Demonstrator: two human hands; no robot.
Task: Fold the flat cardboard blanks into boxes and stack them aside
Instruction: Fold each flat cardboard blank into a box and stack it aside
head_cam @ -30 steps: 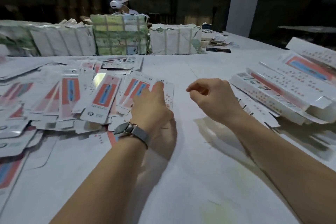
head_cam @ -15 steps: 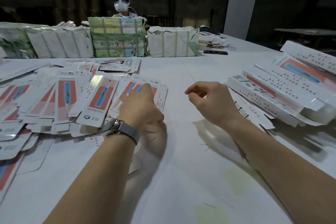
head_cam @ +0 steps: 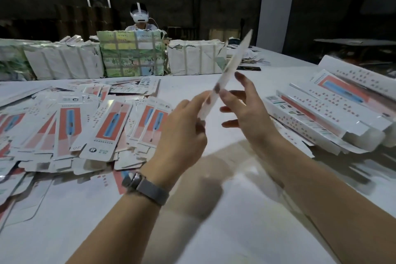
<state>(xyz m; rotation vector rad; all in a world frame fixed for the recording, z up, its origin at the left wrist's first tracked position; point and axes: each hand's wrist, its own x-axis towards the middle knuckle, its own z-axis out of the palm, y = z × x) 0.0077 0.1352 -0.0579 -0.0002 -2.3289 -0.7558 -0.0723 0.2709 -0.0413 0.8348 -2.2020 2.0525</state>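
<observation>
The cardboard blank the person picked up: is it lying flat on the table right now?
No, the blank is lifted off the table, gripped by the left hand.

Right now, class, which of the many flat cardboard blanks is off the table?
The blank seen edge-on above the table's middle, held by the left hand with the right hand touching it; the others lie piled at left.

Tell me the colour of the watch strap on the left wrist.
Grey watch strap, seen in the head view.
</observation>
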